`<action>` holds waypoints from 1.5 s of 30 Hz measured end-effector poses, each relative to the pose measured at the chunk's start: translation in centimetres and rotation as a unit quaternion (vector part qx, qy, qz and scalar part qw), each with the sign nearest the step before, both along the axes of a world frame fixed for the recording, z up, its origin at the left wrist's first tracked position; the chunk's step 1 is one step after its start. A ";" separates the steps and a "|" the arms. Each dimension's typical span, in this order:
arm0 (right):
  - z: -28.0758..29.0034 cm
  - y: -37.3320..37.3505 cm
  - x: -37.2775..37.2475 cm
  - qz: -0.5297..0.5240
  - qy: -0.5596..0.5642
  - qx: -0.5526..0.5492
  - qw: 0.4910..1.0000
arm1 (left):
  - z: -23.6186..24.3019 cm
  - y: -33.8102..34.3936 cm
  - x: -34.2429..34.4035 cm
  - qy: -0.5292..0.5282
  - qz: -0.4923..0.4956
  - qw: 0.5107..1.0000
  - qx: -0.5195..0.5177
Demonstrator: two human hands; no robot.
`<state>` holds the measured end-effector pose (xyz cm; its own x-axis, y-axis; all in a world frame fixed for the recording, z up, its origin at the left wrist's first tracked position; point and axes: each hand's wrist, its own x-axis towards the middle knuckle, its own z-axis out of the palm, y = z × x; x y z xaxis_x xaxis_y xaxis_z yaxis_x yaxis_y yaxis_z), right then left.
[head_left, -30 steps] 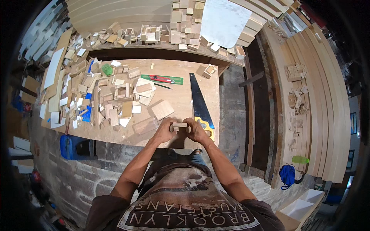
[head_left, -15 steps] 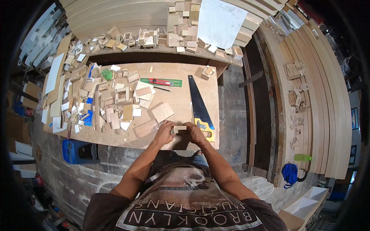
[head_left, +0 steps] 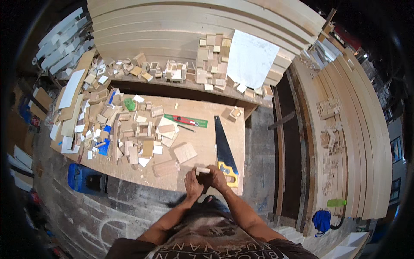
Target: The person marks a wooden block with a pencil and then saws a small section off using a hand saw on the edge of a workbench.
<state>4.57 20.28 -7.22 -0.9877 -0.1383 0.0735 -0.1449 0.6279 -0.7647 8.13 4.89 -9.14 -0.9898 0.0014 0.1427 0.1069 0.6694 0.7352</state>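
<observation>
From my remote view, left hand (head_left: 194, 184) and right hand (head_left: 220, 178) both gripping a small wooden piece (head_left: 203, 171), just left of the saw's (head_left: 222, 149) handle, wooden block (head_left: 184, 153) farther left, red cutter (head_left: 186, 120) left of the saw's tip, on the desk (head_left: 200, 140).

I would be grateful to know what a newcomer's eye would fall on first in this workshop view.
Probably the yellow-handled handsaw, lying on the right part of the worktable. Then the heap of wooden blocks and offcuts crowding the table's left side would draw the eye. Near the front edge, the left hand and right hand hold a small wooden piece between them.
</observation>
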 end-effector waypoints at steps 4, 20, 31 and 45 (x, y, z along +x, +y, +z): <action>1.7 -0.7 0.0 -0.012 -0.045 0.011 0.999 | 0.1 2.3 0.8 0.037 0.084 0.995 0.026; 1.0 -0.1 -0.9 0.034 0.010 -0.009 0.999 | 0.2 6.3 -0.1 0.148 0.242 0.958 -0.037; -0.3 0.4 -1.3 0.065 0.035 -0.028 0.997 | 0.0 5.7 -0.2 0.103 0.192 0.975 0.045; 8.2 1.0 -2.5 0.007 -0.411 -0.308 0.858 | 8.0 -2.7 -0.9 -0.285 0.074 0.754 0.587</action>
